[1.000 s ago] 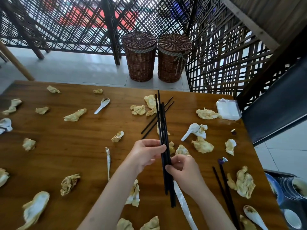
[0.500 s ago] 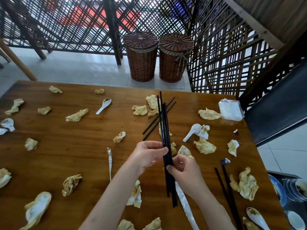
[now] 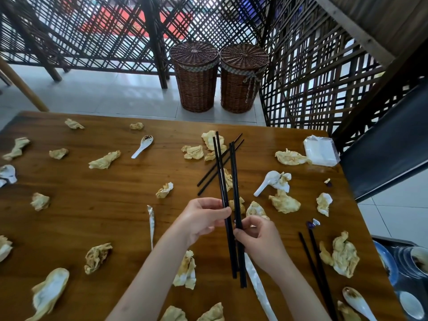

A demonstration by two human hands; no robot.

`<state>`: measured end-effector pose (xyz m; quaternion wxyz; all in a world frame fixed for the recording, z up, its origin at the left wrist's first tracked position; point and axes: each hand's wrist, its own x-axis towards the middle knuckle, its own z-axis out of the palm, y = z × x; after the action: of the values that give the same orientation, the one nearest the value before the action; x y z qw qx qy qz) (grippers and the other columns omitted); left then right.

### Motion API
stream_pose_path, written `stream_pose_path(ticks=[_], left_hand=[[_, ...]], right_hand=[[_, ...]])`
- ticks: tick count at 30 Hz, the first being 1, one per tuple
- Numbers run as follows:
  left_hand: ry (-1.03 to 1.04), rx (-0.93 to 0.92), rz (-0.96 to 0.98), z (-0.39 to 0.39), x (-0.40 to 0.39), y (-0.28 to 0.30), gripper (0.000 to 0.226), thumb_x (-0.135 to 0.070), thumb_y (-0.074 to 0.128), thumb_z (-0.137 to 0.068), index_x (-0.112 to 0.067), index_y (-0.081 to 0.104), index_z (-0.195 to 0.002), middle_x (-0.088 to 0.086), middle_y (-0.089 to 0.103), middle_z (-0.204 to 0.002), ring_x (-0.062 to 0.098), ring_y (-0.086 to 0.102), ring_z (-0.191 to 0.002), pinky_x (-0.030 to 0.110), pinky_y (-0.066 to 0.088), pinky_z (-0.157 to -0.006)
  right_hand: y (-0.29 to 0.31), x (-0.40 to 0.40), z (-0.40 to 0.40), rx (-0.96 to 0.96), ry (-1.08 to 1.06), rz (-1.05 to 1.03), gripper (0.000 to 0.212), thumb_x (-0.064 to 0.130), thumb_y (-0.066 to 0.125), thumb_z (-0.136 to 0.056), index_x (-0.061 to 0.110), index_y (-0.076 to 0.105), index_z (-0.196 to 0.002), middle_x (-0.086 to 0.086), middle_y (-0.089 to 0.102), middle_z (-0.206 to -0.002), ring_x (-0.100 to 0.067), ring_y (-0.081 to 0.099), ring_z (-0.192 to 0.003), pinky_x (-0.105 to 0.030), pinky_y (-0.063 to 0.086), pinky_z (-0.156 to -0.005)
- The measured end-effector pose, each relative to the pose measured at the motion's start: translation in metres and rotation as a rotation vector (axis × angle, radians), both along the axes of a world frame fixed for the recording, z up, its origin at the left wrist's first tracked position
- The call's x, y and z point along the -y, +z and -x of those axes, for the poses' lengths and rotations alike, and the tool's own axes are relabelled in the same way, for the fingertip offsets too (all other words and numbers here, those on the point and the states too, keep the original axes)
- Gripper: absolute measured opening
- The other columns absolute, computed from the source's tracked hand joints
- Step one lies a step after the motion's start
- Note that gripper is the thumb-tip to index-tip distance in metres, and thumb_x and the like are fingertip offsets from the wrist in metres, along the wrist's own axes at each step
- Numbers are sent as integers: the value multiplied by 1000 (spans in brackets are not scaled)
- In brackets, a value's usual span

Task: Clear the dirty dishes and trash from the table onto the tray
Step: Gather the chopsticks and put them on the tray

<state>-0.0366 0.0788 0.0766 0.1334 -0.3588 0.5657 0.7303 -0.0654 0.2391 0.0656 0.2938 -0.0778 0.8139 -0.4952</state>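
Black chopsticks [image 3: 228, 205], brown wooden table [image 3: 97, 212], yellow-stained napkins [image 3: 104, 160]

Premises present as a restaurant dining area: a wooden table [image 3: 92, 216] strewn with soiled crumpled napkins [image 3: 284, 202], white ceramic soup spoons [image 3: 143, 146] and black chopsticks [image 3: 218, 161], dark lattice partitions [image 3: 312, 84], two lidded wicker bins [image 3: 196, 77] on tiled floor, stacked used dishes [image 3: 414, 258] beyond its right edge.

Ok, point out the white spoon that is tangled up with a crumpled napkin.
It is the spoon right of centre, its bowl touching a white napkin. The far spoon and the near-right spoon lie bare.
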Motion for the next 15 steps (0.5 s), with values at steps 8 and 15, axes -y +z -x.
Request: stream_pose_path(ticks=[8, 15], left_hand=[[-26, -40, 174, -6, 3, -5, 27, -20, 79, -73, -23, 64, -95, -5, 72, -84, 7, 70, -74, 24, 53, -71], [40, -90, 207, -19, 6, -11, 18, -21, 75, -77, -30, 68, -90, -12, 73, -82, 2, 68, -74, 22, 49, -69]], right_hand=[[-2, -1, 3, 48, -57, 45, 7, 12, 67, -84, 17, 62, -87, 2, 72, -77, -7, 70, -71, -22, 57, -64], [-6, -1, 5, 78, -87, 72, 7, 11, 62, -88, 14, 60, -94, -1, 71, -79, -11, 70, -68, -19, 54, -59]])
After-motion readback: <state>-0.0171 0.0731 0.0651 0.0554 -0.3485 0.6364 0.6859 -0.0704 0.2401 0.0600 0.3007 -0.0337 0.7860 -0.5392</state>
